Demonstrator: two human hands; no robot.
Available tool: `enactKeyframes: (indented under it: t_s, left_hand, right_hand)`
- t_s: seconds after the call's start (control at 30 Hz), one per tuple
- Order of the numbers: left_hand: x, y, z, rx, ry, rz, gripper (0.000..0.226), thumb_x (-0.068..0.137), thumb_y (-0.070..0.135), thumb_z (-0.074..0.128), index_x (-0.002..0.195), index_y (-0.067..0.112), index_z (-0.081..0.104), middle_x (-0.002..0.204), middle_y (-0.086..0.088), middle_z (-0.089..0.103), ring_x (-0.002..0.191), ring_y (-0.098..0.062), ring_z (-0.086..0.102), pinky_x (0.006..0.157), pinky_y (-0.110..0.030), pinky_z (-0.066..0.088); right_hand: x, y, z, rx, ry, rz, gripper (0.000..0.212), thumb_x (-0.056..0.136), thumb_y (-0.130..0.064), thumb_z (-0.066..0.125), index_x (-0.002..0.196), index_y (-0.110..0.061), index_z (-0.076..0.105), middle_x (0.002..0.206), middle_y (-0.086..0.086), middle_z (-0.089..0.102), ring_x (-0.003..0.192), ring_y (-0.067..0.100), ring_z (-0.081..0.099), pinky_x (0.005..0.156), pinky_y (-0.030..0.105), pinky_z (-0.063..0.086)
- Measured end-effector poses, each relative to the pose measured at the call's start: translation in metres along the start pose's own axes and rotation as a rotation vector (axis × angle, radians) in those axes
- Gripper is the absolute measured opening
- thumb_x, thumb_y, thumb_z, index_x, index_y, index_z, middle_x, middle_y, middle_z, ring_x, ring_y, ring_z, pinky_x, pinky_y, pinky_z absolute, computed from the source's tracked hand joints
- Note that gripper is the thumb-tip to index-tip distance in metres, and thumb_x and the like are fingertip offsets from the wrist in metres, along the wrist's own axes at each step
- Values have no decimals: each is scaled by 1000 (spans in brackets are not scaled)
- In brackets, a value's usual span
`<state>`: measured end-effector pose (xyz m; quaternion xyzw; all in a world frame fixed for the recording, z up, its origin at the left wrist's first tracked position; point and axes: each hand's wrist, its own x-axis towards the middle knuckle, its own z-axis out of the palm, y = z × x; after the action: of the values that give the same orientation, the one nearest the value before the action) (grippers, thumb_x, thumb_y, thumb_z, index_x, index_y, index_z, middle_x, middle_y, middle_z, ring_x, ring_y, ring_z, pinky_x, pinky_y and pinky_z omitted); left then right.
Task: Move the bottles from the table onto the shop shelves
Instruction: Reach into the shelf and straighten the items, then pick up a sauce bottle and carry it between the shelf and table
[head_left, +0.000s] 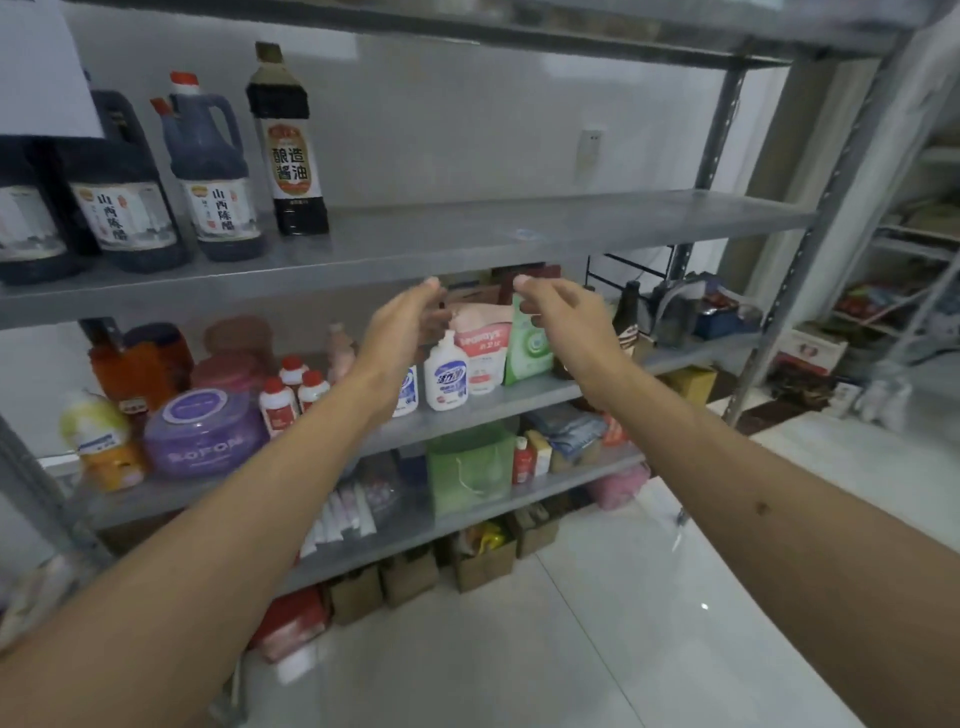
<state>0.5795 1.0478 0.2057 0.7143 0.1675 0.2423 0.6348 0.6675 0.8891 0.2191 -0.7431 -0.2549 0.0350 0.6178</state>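
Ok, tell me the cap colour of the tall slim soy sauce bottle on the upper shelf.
Dull gold-brown, on the tall soy sauce bottle; the head view shows it.

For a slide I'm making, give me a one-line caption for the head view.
Both empty hands, left hand and right hand, reach toward the metal shelves beside dark soy sauce bottles.

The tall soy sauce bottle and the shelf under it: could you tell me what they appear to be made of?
Tall soy sauce bottle: probably clear plastic with dark liquid showing through, glossy, with a paper label. Shelf: likely metal, dull grey with a soft sheen.
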Motion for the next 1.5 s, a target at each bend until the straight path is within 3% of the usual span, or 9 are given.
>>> enactKeyframes:
  t_s: [0.13,0.2,0.27,0.53,0.67,0.8,0.97,1.17,1.5]
  left_hand:
    - [-41,-1,34,-5,-67,-37,36,102,46,46,121,24,67,118,0,71,109,-19,65,98,-39,48]
    - [-62,1,52,-10,-108,-54,32,101,45,48,119,25,66,120,3,70,109,-17,64,96,-37,48]
    - [-83,0,70,2,-151,-43,34,101,45,48,123,25,66,120,6,70,111,-16,64,96,-37,48]
    - [-187,0,105,-6,-390,-20,27,104,47,44,113,31,64,121,6,67,113,-18,61,102,-44,47]
    - [-248,-4,101,-13,-506,-52,29,104,47,44,118,30,62,119,8,66,111,-16,61,97,-40,47]
    - [-301,-5,102,-10,-572,-74,37,104,49,43,126,26,63,130,2,64,115,-19,60,100,-45,48]
    - [-376,-4,118,-45,-674,-135,40,102,51,47,130,26,60,123,5,63,114,-21,60,101,-44,48]
    - [-468,-2,150,-60,-825,-126,37,102,48,48,128,26,61,125,7,64,109,-14,61,102,-44,50]
    - [-653,-2,218,-41,-1081,-140,36,101,48,47,126,26,63,122,9,66,112,-15,62,101,-43,51]
  right_hand:
    - [-44,9,-37,-10,41,52,14,96,-42,62,97,-30,69,105,-12,70,107,8,63,94,29,48]
    - [-69,11,-57,-8,75,69,26,96,-43,62,109,-24,71,111,-9,70,108,8,63,96,30,48]
    - [-97,11,-77,-20,124,81,33,97,-43,61,117,-19,70,111,-9,69,104,5,61,85,24,46]
    - [-225,11,-122,-88,318,176,29,94,-45,64,110,-22,71,108,-7,69,105,10,62,78,23,44]
    - [-303,4,-125,-109,398,240,20,95,-41,63,100,-23,71,96,-9,68,96,9,61,73,21,42]
    - [-374,-6,-125,-112,495,276,37,93,-43,64,116,-15,71,106,-6,68,103,11,60,76,23,43]
    - [-461,-24,-137,-129,590,338,14,95,-40,65,98,-27,69,100,-14,64,100,7,59,79,24,44]
    - [-559,-33,-162,-153,697,371,36,93,-44,66,120,-20,69,114,-9,68,111,10,60,83,24,43]
    - [-752,-29,-236,-183,878,485,48,89,-50,66,127,-22,66,124,-11,65,113,8,58,83,23,44]
